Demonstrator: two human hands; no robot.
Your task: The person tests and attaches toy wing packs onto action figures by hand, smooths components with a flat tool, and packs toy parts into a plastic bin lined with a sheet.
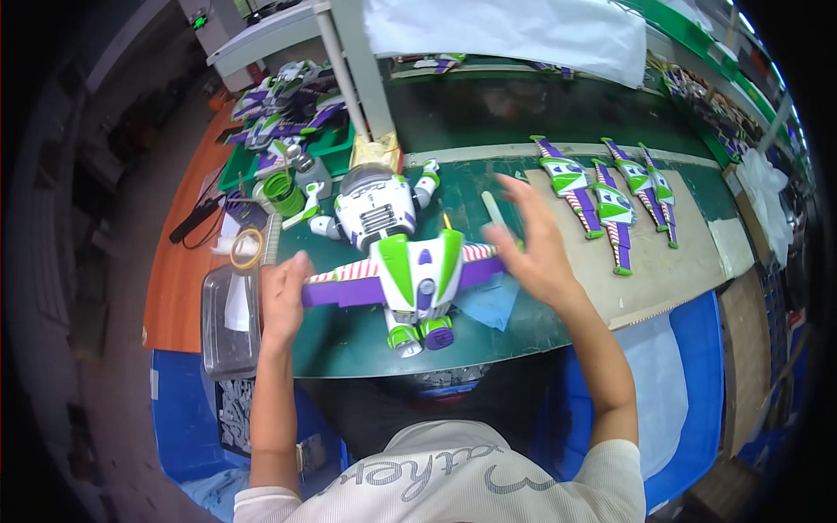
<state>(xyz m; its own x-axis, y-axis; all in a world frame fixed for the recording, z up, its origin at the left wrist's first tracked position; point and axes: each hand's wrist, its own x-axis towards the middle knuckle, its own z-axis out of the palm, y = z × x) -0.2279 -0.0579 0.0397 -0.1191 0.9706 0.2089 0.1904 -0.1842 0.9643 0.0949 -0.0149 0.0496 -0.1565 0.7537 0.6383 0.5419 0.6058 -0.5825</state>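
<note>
Holding item 1, the winged backpack piece (417, 277), your left hand (283, 301) is closed over the tip of its purple and striped wing, thumb side up, forearm rising straight from the lower edge. The piece lies flat on the green mat (514, 327), directly between your 2 hands, its green and white centre toward you.

Item 2, your right hand (534, 248), hovers above the opposite wing tip, fingers spread wide and blurred, holding nothing; whether it touches the wing cannot be told. Its forearm angles in from the lower right.

Item 3, the toy torso (375, 209), white with a grey chest grille, sits just beyond the winged piece, apart from it, so by my reading the 2 are not yet joined.

Item 4, 4 loose wings (610, 205), laid in a row on a tan board to the far side of your right hand, look set out and waiting.

Item 5, a green tape roll (281, 190) and a yellow tape ring (248, 248), beyond your left hand.

Item 6, a clear plastic tray (228, 318), just outside your left wrist.
</note>
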